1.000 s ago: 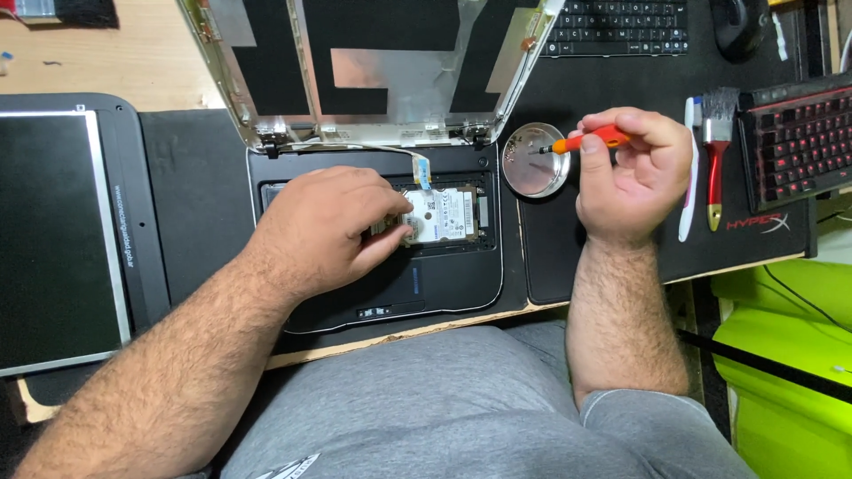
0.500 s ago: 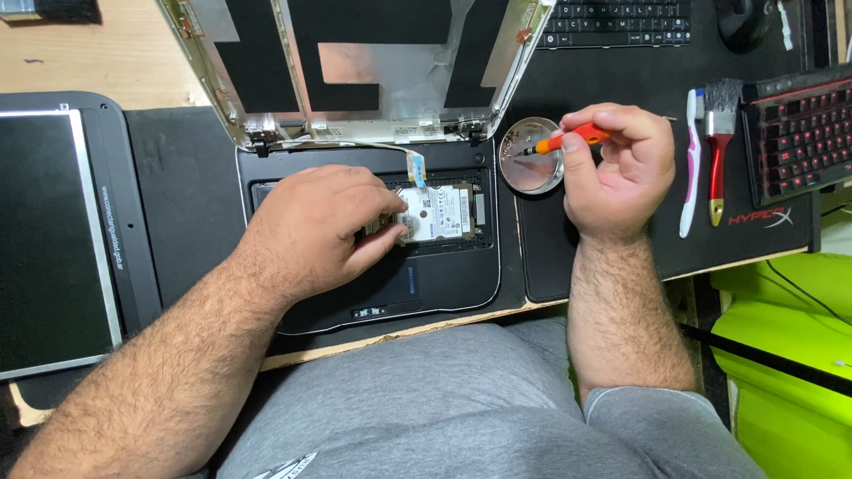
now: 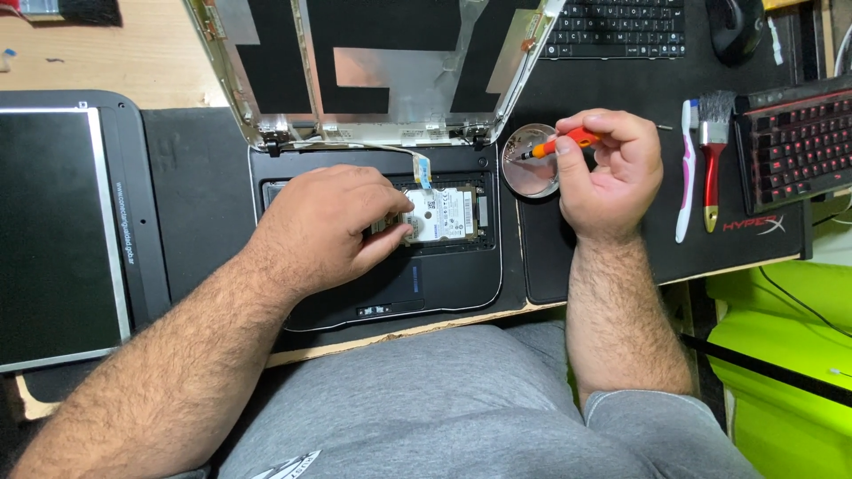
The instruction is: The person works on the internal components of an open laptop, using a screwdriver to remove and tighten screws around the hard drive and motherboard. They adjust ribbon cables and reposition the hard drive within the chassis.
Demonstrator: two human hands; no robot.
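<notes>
A black laptop base (image 3: 444, 284) lies opened on the desk, its stripped lid (image 3: 373, 62) tilted back. A silver hard drive (image 3: 444, 213) sits in the base's bay. My left hand (image 3: 328, 222) rests on the base with its fingertips pressing the drive's left edge. My right hand (image 3: 612, 168) grips a small orange screwdriver (image 3: 559, 142), whose tip points into a round metal dish (image 3: 528, 164) beside the base's right side.
A bare screen panel (image 3: 53, 231) lies at the left. A black keyboard (image 3: 612, 27) and mouse (image 3: 735, 27) sit at the back. At the right lie a toothbrush (image 3: 685, 168), a red-handled brush (image 3: 710, 160) and a red-lit keyboard (image 3: 799, 142).
My right hand has brought the screwdriver tip down over the metal dish. My left hand has stayed on the hard drive.
</notes>
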